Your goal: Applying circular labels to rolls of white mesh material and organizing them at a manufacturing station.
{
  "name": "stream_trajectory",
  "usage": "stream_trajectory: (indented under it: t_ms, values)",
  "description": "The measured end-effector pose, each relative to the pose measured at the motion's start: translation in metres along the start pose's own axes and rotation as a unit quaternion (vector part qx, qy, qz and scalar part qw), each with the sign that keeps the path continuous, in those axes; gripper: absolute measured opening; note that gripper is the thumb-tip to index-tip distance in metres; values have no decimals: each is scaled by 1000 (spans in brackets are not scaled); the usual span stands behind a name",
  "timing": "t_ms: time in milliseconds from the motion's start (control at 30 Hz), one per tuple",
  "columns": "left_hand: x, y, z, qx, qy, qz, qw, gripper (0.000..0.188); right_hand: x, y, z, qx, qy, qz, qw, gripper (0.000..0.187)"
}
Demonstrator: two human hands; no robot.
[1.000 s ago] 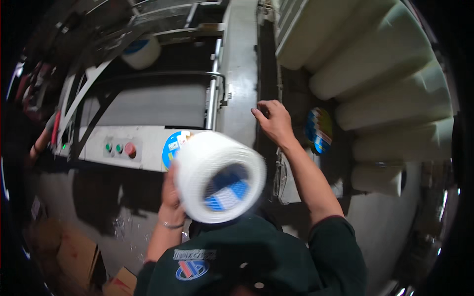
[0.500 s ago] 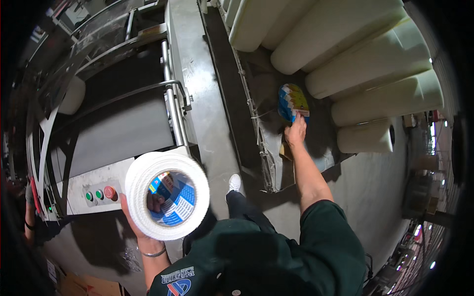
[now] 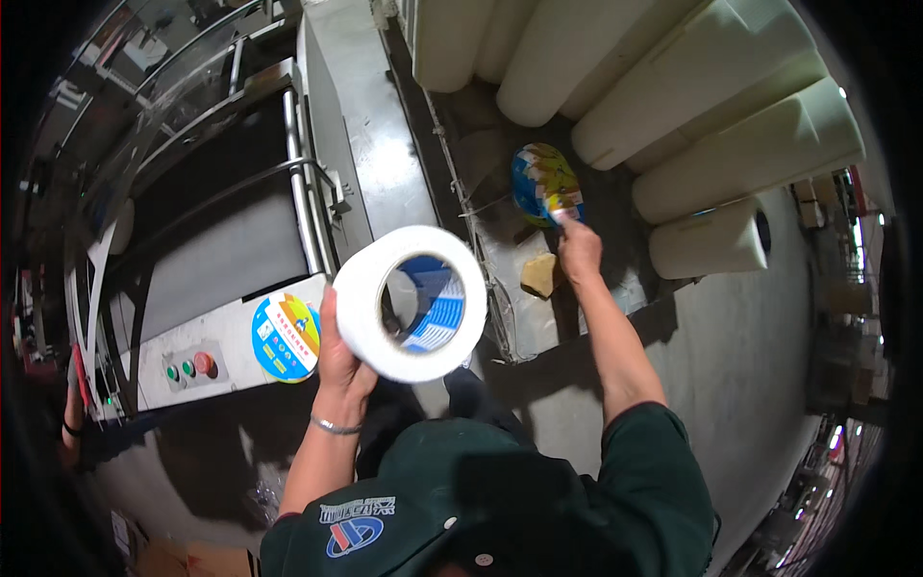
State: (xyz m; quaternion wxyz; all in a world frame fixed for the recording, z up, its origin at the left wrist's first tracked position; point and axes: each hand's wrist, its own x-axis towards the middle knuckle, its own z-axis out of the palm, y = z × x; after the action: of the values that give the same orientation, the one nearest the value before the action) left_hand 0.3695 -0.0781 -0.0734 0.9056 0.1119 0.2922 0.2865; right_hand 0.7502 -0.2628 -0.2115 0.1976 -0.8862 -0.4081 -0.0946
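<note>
My left hand (image 3: 348, 358) is closed round the left side of a white tape roll (image 3: 358, 322), tilted so that its hollow core with a blue and white lining shows. Just left of that hand is a round blue, white and yellow label (image 3: 286, 337), over the machine's control panel; whether it rests there I cannot tell. Out to the right, my right hand (image 3: 581, 254) pinches at the near edge of a stack of similar round labels (image 3: 544, 178). A pale edge shows at its fingertips. The stack lies on a dark, plastic-covered platform (image 3: 481, 163).
Large white rolls (image 3: 692, 87) lie along the platform's far right. Near my right wrist is a tan block (image 3: 539, 275). At left stands a conveyor machine (image 3: 240, 240) with green and red buttons (image 3: 203, 363). Another person's arm (image 3: 73, 413) shows at the far left edge.
My left hand has moved right and away from me with the tape roll, and the round label beside it has come into view. My right fingers have drawn in at the label stack's edge.
</note>
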Motion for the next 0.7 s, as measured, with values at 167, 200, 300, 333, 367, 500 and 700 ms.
stream_trajectory:
  t_ms: [167, 200, 300, 333, 367, 500, 700]
  values:
    - [12, -21, -2, -14, 69, 1, 998, 59, -9, -183, -144, 164, 103, -179, 965, 42]
    - [12, -19, -8, -2, 66, -2, 998, 63, -20, -220, -163, 207, 85, -221, 949, 42]
    - [14, -8, -11, -34, 31, -7, 999, 67, -34, -269, -167, 249, -3, -276, 929, 46]
    - [13, 0, -14, -33, 22, -3, 999, 67, -35, -279, -161, 252, -24, -285, 925, 48]
    - [11, 11, -16, -31, 15, 2, 999, 68, -36, -288, -156, 255, -46, -293, 920, 50]
    - [1, 59, -32, -37, -7, 20, 999, 71, -27, -340, -154, 267, -108, -307, 907, 49]
    - [-14, 162, -71, -77, -28, 39, 996, 79, 21, -460, -147, 229, -190, -356, 886, 62]
